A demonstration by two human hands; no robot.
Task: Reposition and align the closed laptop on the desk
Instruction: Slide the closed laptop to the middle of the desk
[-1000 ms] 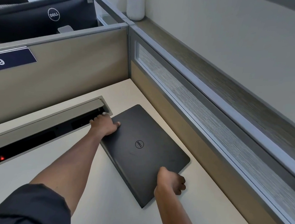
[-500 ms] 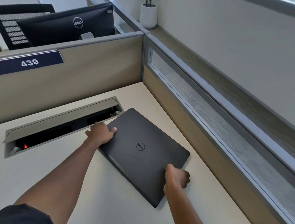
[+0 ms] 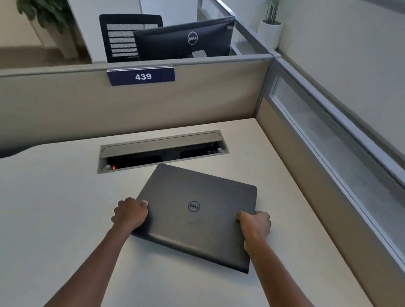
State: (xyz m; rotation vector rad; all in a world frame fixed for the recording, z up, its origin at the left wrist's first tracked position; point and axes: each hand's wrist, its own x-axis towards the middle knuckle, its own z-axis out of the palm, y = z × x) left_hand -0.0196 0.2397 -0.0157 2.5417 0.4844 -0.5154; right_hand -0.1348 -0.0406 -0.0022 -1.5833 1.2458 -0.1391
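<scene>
1. Closed laptop (image 3: 198, 216): dark grey, matte lid with rounded corners and a round Dell badge near its middle; faint scuff just below the badge. Lying skewed on the pale worktop (image 3: 44, 213), far left corner nearest the cable trough (image 3: 162, 150), near right corner pointing toward the viewer.
2. Left hand (image 3: 130, 214): clasped on the laptop's left edge, thumb on top of the lid, fingers curled under or against the side.
3. Right hand (image 3: 255, 225): gripping the right edge likewise, thumb on the lid, fingers wrapped around the side.
4. Cable trough: recessed slot in the worktop just behind the laptop, flap raised, small red light at its left end.
5. Partition (image 3: 78, 108): beige panel behind the worktop, bearing a blue plate (image 3: 142, 76) marked 439.
6. Beyond the partition: black Dell monitor (image 3: 184, 39) seen from behind.
</scene>
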